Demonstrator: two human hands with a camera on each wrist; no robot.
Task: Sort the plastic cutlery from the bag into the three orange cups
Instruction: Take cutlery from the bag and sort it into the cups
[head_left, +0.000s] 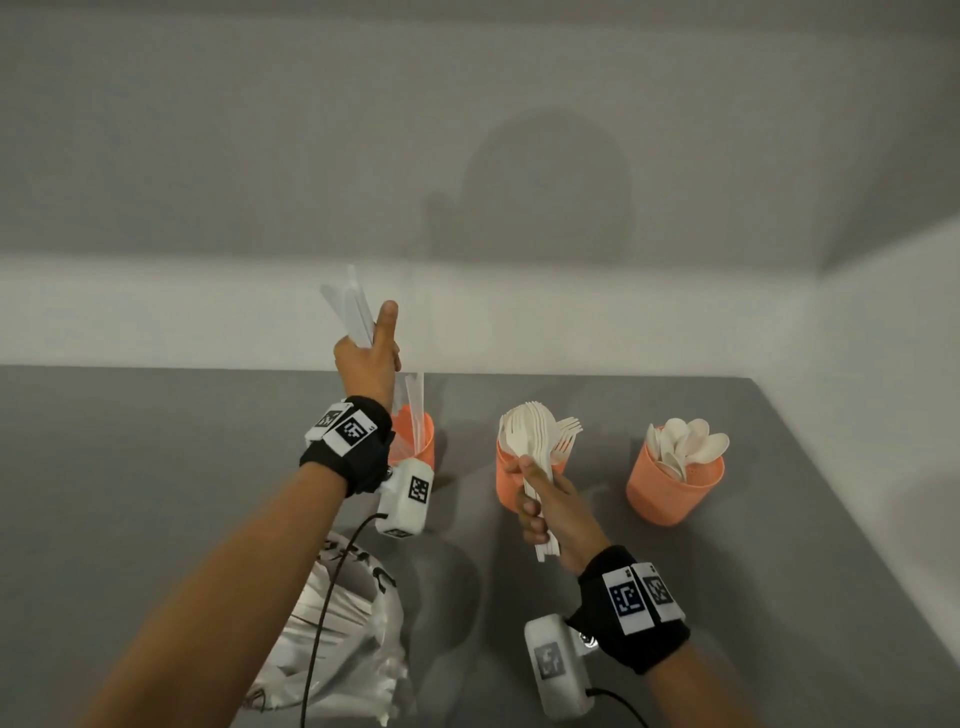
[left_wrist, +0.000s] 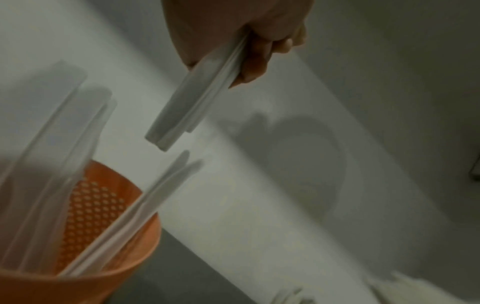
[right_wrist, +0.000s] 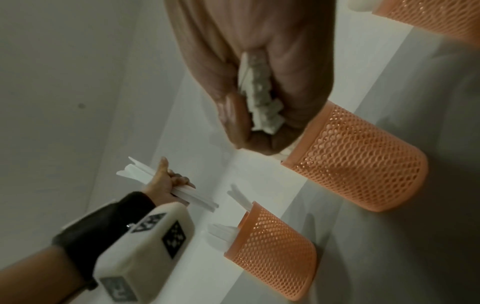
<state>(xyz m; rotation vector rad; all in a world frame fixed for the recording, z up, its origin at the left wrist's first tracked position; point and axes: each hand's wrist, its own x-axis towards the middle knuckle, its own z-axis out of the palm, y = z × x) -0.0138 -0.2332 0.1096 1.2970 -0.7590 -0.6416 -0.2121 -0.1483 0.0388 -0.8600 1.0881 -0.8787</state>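
My left hand (head_left: 370, 347) grips a bundle of white plastic knives (head_left: 349, 307), held raised above the left orange cup (head_left: 420, 441), which has knives standing in it. The wrist view shows the bundle (left_wrist: 192, 102) just over that mesh cup (left_wrist: 85, 244). My right hand (head_left: 540, 509) grips a stack of white forks (head_left: 530, 431) by their handles, in front of the middle orange cup (head_left: 506, 483) that holds forks. The right orange cup (head_left: 670, 483) is full of white spoons (head_left: 685, 447). The plastic bag (head_left: 337, 629) lies at the front left.
The grey table (head_left: 156, 467) meets a white wall at the back and on the right. A black cable (head_left: 322, 613) runs from the left wrist camera over the bag. All three cups (right_wrist: 355, 158) stand in a row near the back.
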